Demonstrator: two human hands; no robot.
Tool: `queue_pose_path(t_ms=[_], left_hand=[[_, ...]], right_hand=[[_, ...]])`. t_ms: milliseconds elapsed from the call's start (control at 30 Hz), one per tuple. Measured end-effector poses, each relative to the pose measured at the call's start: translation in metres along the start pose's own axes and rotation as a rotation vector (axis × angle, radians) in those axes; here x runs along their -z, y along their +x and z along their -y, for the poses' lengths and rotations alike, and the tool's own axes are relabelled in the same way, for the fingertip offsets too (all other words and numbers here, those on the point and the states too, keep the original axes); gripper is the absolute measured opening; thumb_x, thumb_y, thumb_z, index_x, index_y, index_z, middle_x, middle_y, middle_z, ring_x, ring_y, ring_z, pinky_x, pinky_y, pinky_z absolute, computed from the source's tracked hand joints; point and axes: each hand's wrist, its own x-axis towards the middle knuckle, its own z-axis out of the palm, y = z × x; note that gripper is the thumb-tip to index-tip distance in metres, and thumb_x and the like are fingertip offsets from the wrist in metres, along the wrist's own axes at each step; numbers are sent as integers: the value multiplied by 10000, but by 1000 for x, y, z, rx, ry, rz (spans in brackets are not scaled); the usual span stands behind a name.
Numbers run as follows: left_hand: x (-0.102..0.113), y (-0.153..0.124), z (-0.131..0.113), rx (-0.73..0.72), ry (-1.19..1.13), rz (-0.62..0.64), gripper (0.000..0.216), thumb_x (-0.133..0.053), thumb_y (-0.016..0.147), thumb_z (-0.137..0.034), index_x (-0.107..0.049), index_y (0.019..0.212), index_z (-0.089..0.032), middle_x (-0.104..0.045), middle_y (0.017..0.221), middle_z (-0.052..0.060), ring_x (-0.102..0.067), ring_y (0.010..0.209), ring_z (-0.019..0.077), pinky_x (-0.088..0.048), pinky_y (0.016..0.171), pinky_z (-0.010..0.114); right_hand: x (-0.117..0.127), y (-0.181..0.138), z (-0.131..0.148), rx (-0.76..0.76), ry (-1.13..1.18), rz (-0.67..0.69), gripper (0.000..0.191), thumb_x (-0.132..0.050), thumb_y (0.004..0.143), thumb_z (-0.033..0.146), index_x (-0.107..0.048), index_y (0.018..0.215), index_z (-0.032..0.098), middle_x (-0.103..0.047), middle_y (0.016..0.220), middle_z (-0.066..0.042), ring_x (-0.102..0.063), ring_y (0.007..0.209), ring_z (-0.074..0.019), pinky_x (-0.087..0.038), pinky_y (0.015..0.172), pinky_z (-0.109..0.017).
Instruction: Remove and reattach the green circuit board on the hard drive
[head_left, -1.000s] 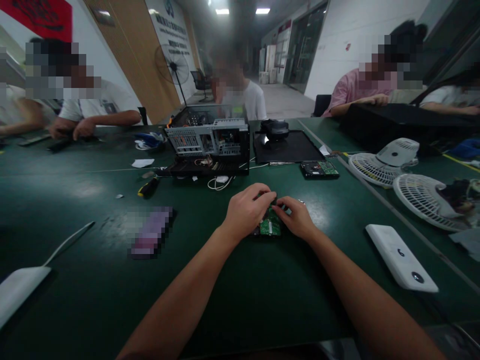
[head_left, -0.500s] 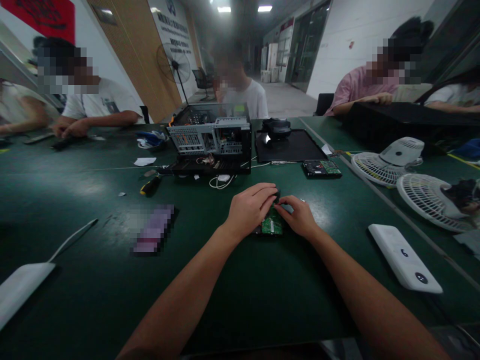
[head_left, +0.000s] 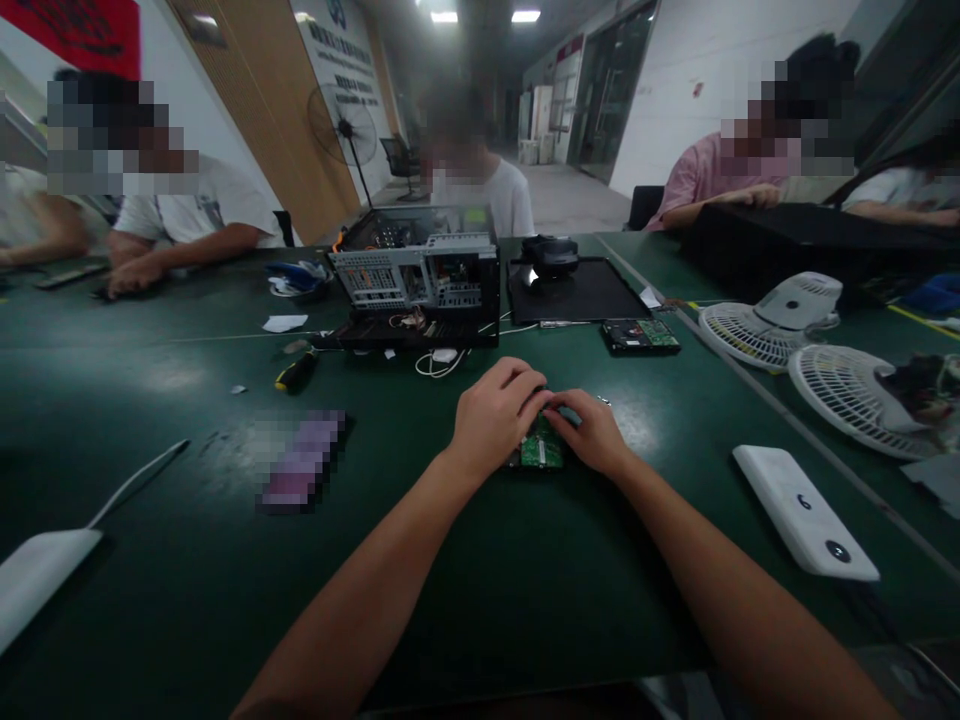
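Green circuit board (head_left: 536,455), glossy, with a small pale rectangle and a dark body at its edge, lies flat on the smooth tabletop (head_left: 525,590), below and between the person's 2 hands. Left hand (head_left: 491,415) nearer, arched over the board's left and far parts; right hand (head_left: 594,430) at its right edge, thumb and index drawn together beside the left fingertips. Fingers hide whether either grasps anything; no telling. Long axis uncertain, far end covered. Farther off, right: boxy hard drive (head_left: 641,338). Ahead: perforated metal computer case (head_left: 375,285).
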Motion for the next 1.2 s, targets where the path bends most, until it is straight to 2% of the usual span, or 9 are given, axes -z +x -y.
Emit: queue_pose_path(t_ms=[233,500,667,933,1200], left_hand=[[2,1,1,-6,19,24,177,-589,983,-185,-663,1139,-223,-618,1059,53,-620,958,185,-557,843,331],[0,2,0,-120,-78,45,228,-558,984,-129,-666,1166,-212,-686,1233,68,-650,1153,207,-567,990,410],[-3,1,-1,-103,-186,22,226,-591,971,-123,-663,1179,-176,-641,1358,114,-628,1245,208,-547,1061,437],[-3,3,-7,-30,-245,-17,188,-636,943,-106,-680,1116,-165,-684,1276,108,-638,1223,202,-539,1069,441],[-4,1,-7,24,-206,-65,111,-709,919,-191,-690,1028,-185,-703,1153,83,-668,1104,213,-575,976,424]], right_hand=[[2,1,-1,11,14,5,124,-586,973,314,-678,1019,244,-714,1042,-70,-664,991,-240,-525,876,-397],[1,1,-1,-48,-12,-24,115,-622,941,347,-669,984,252,-726,994,-59,-674,948,-246,-526,858,-401],[0,0,-2,-67,-14,-33,115,-633,934,350,-662,977,248,-726,981,-53,-678,929,-240,-518,853,-385],[0,0,-2,-76,-21,-33,104,-635,934,340,-661,970,246,-731,964,-41,-683,909,-229,-513,842,-372],[0,2,1,-64,-25,-23,95,-638,933,342,-647,933,247,-721,945,-43,-672,889,-223,-510,810,-361]])
